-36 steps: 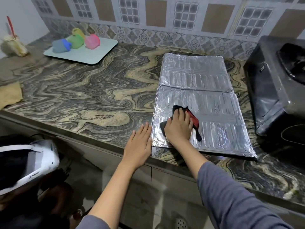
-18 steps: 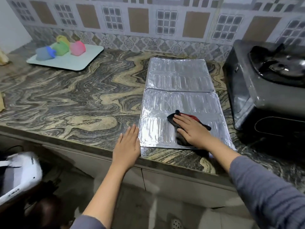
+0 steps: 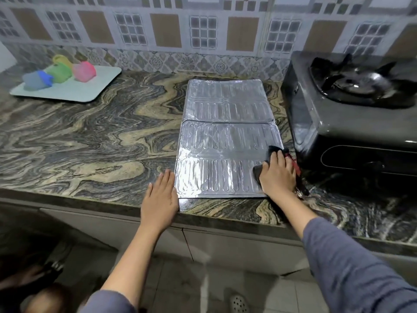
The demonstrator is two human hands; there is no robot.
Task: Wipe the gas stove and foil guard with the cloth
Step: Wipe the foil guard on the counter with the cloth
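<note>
A silver foil guard (image 3: 223, 141) lies flat on the marble counter, folded out in two panels. My right hand (image 3: 278, 175) presses a black and red cloth (image 3: 274, 152) onto the guard's near right corner. My left hand (image 3: 160, 195) rests flat, fingers together, on the counter at the guard's near left corner, touching its edge. The black gas stove (image 3: 347, 123) stands just right of the guard, its burner at the far right.
A pale tray (image 3: 90, 91) with blue, green, pink and yellow cups sits at the back left. The tiled wall (image 3: 203, 30) runs behind the counter. The marble counter (image 3: 90, 143) drops off at its front edge by my wrists. Another person is partly visible low at the left.
My right hand has slid the cloth from the guard's near left area across to its near right corner. My left hand has stayed at the near left corner. The view has shifted right.
</note>
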